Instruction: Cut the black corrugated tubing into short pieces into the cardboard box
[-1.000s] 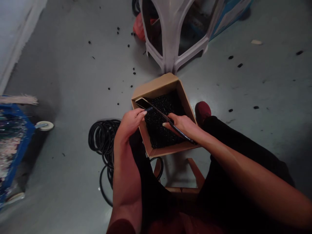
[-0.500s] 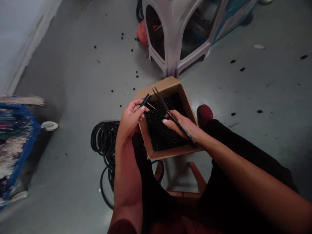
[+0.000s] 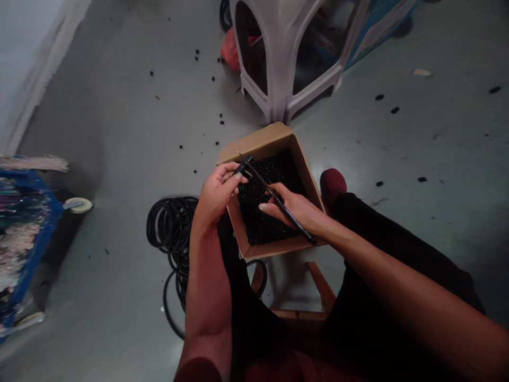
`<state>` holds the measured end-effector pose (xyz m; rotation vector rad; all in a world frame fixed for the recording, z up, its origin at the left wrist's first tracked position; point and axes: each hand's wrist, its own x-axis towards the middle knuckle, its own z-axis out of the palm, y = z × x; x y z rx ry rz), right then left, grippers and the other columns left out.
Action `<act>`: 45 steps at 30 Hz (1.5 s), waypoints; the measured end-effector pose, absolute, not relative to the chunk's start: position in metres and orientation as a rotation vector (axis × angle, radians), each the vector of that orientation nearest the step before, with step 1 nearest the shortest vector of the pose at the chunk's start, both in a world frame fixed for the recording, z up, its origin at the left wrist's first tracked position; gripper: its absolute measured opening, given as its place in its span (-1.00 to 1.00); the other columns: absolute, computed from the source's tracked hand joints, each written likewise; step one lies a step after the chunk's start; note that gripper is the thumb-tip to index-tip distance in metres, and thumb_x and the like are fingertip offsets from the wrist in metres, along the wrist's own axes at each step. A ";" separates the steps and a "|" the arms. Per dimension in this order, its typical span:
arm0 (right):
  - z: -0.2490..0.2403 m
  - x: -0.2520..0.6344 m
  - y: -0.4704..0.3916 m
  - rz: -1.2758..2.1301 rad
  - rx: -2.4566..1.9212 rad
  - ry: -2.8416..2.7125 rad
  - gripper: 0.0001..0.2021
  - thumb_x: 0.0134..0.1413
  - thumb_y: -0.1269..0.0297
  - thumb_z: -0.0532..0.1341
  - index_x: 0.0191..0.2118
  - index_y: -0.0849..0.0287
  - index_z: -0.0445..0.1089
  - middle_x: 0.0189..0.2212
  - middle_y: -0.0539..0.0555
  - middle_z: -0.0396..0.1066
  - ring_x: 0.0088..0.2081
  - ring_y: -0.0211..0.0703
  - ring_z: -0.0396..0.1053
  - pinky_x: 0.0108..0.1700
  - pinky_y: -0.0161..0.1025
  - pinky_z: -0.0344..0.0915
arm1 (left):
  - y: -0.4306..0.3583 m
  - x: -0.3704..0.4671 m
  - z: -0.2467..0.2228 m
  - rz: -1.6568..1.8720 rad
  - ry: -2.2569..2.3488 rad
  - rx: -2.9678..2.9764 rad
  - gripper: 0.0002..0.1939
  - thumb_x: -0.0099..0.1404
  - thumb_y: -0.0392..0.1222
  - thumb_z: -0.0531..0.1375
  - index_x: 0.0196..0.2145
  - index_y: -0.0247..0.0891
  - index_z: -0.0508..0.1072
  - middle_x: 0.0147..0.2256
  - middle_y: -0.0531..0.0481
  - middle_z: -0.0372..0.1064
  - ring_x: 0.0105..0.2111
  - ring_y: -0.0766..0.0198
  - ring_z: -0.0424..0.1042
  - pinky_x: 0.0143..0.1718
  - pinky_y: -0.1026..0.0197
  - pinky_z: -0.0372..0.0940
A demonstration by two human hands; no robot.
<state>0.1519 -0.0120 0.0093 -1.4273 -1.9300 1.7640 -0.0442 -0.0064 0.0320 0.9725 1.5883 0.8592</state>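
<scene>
My left hand pinches a short end of black ribbed tube above the left rim of a cardboard box. A small dark piece with a pale edge shows by its fingertips; its kind is unclear. Closed around long dark scissors is my right hand, over the box. The scissors' blades cross at the tube end, near my left fingers; whether they have cut into it cannot be made out. Many small black pieces fill the box beneath both hands.
Coiled black tubing lies on the floor left of my left arm. A pale plastic stool stands just beyond the box, with a red bag beside it. At far left is a blue wheeled container. Black bits dot the floor.
The scissors have moved left and their blades have come together at the tube end, which they stood apart from before. My left hand has shifted slightly right.
</scene>
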 end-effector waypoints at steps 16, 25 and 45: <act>0.011 0.152 -0.012 1.767 -1.456 -1.928 -0.53 0.09 -0.06 0.12 0.01 0.15 0.22 -0.20 0.15 0.43 -0.23 -0.02 0.39 -0.24 -0.19 0.21 | -0.008 -0.039 0.034 0.788 1.548 1.051 -0.79 0.20 -0.24 0.17 -0.18 -0.29 0.40 -0.38 0.01 0.44 -0.48 0.43 0.30 -0.44 0.36 0.18; 0.012 0.153 -0.010 1.847 -1.433 -1.879 -0.51 0.10 -0.09 0.11 0.01 0.17 0.21 -0.18 0.17 0.44 -0.21 -0.02 0.38 -0.21 -0.17 0.23 | -0.008 -0.041 0.032 0.803 1.558 1.037 -0.78 0.20 -0.21 0.17 -0.17 -0.28 0.39 -0.37 0.01 0.44 -0.52 0.45 0.26 -0.46 0.35 0.17; 0.014 0.153 -0.012 1.785 -1.422 -1.958 -0.57 0.13 -0.04 0.12 0.00 0.15 0.22 -0.21 0.13 0.43 -0.24 -0.06 0.38 -0.26 -0.22 0.21 | -0.011 -0.041 0.032 0.743 1.531 1.111 -0.79 0.22 -0.21 0.17 -0.17 -0.28 0.43 -0.37 -0.01 0.45 -0.48 0.42 0.30 -0.44 0.35 0.19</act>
